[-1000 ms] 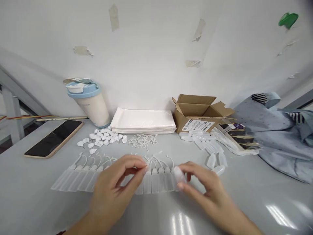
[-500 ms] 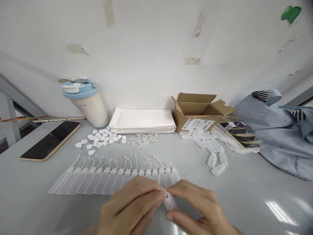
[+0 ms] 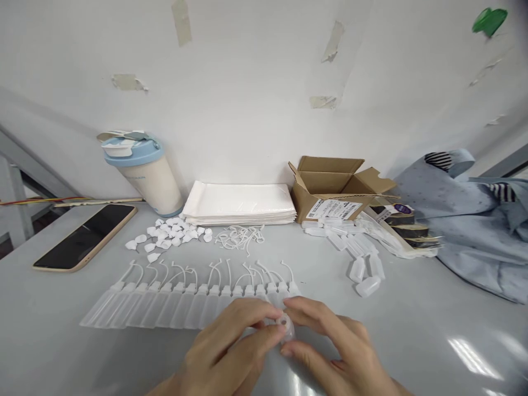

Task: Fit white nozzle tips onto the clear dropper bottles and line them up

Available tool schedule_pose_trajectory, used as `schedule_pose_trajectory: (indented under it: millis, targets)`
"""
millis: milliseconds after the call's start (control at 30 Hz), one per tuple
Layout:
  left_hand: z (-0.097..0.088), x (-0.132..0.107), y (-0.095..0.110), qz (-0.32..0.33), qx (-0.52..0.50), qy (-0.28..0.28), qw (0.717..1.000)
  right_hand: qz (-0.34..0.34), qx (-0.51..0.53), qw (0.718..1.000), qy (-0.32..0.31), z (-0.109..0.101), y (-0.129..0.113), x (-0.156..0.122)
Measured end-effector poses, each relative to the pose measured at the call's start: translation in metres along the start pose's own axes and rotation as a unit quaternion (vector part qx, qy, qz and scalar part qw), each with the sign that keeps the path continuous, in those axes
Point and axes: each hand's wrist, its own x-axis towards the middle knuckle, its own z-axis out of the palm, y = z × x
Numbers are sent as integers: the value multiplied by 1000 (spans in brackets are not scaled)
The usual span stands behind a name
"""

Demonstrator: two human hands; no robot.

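One small translucent bottle (image 3: 289, 332) is at the near middle of the scene, between the left hand (image 3: 231, 352) and the right hand (image 3: 340, 349), its open mouth turned up. On the right hand, the fingers curve loosely around the bottle, thumb on the near side. The left fingers are drawn close together against the left of the mouth; whether they pinch a cord there cannot be told.

The grip looks light, so pressing unevenly at the mouth could tilt the bottle or make its smooth wall slip. A cord, if there is one, could ride off the neck should the left fingers let go too soon. The row of corded bottles (image 3: 177, 308) lies just beyond the hands, its right end partly hidden; a sweep of the knuckles could knock it out of line.

The grey surface (image 3: 416, 335) shines with light at near right. Farther left lie a phone (image 3: 84, 236), a tumbler (image 3: 144, 181) and scattered white caps (image 3: 175, 231); tangled cords (image 3: 239, 237) are at the centre, before a stack of white packets (image 3: 239, 202). To the right are loose bottles (image 3: 355, 250), an open carton (image 3: 330, 192) and blue cloth (image 3: 466, 231). The pale wall (image 3: 256, 110) behind bears torn tape.
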Motion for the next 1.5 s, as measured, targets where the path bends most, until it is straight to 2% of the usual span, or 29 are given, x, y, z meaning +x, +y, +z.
schedule_pose_trajectory:
  millis: [200,400,533,567,633,667,767,833,933,1033,1133,1300,1500]
  targets:
    - [2,0,2,-5,-2,4,1000,6,8,1000,-7,-3,0,1]
    - [-2,7,6,12,20,-15,1000,94,135,986,-40,-3,-1,3]
    - [5,8,0,33,26,25,999,169,256,950,-61,-2,-3,7]
    - [7,7,-2,61,25,48,997,191,289,936,-62,-2,-4,8]
    - [8,5,-4,82,27,60,994,231,355,904,-68,-4,-6,10]
    - [8,5,-4,82,28,60,994,247,383,887,-75,-5,-6,11]
    - [3,7,0,25,33,4,999,277,434,851,-105,-11,-9,15]
    - [0,10,1,17,34,-13,999,285,451,837,-121,-13,-10,18]
    - [3,12,-5,66,35,12,997,285,471,826,-123,-13,-11,19]
    - [8,12,-10,74,39,12,996,275,503,814,-95,-8,-8,17]
    - [9,11,-7,61,55,20,996,304,514,800,-66,-5,-6,14]
    - [-2,12,6,-3,90,-47,995,358,481,800,-39,-2,-4,13]
    - [-1,16,8,25,113,-31,993,356,419,834,-38,4,-6,14]
